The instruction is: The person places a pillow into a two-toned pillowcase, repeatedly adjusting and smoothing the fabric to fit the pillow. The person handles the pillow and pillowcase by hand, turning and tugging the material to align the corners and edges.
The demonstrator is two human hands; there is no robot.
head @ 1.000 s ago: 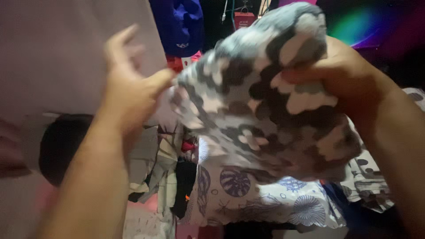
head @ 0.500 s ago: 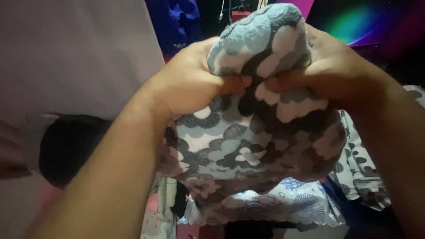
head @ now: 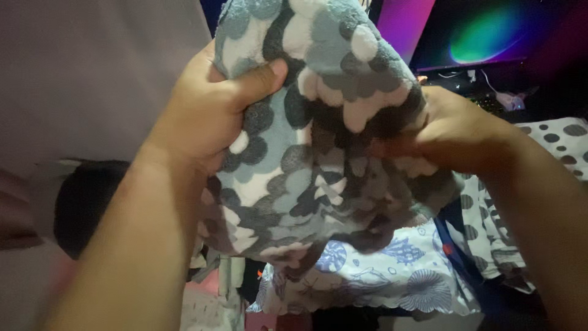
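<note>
A fluffy cloth (head: 294,159) with a scale pattern in grey, blue-grey and pale pink hangs bunched in the air in front of me. My left hand (head: 208,110) grips its upper left part, thumb pressed across the front. My right hand (head: 453,135) pinches its right side, fingers buried in the folds. The cloth's top rises out of the frame and its lower edge dangles over a pile of laundry.
Below lies a white fabric with blue shell prints (head: 392,276), and a white cloth with dark dots (head: 539,159) at the right. A pale wall or sheet (head: 92,73) fills the left. A dark round object (head: 86,202) sits low left. A glowing screen (head: 484,30) shines at the back.
My left hand, open and apart from the cloth a second ago, has closed on it and moved up its left side. The cloth has been lifted higher and turned.
</note>
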